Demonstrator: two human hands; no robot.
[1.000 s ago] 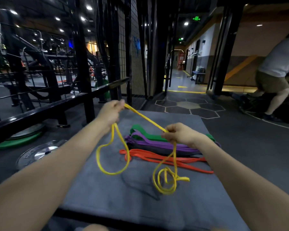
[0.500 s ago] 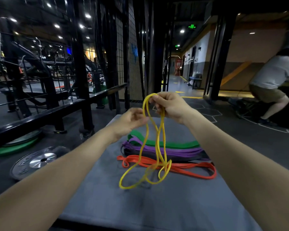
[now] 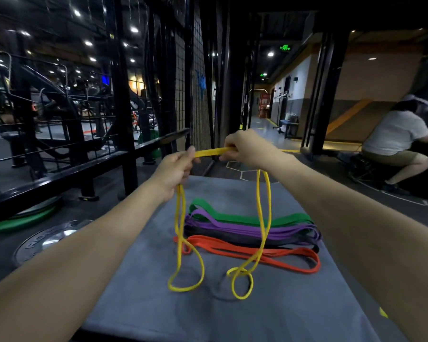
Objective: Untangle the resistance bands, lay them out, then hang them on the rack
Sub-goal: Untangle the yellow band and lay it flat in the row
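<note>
Yellow band (image 3: 211,152) taut, level, left-right between pinching left hand (image 3: 176,170) and right hand (image 3: 245,148), loops downward.

yellow band (image 3: 264,213): smooth rubbery strip with a dull sheen
green band (image 3: 235,218), purple band (image 3: 245,228), orange band (image 3: 252,253): flat rubbery strips, matt
dark band (image 3: 223,236): matt, rubbery look
mat (image 3: 232,317): grey cloth-like cover, matt, faintly scuffed
weight plate (image 3: 47,240): metal, glossy centre
rail (image 3: 67,169): black painted metal, slight gloss
floor (image 3: 393,213): dark matt rubber-like surface
</note>
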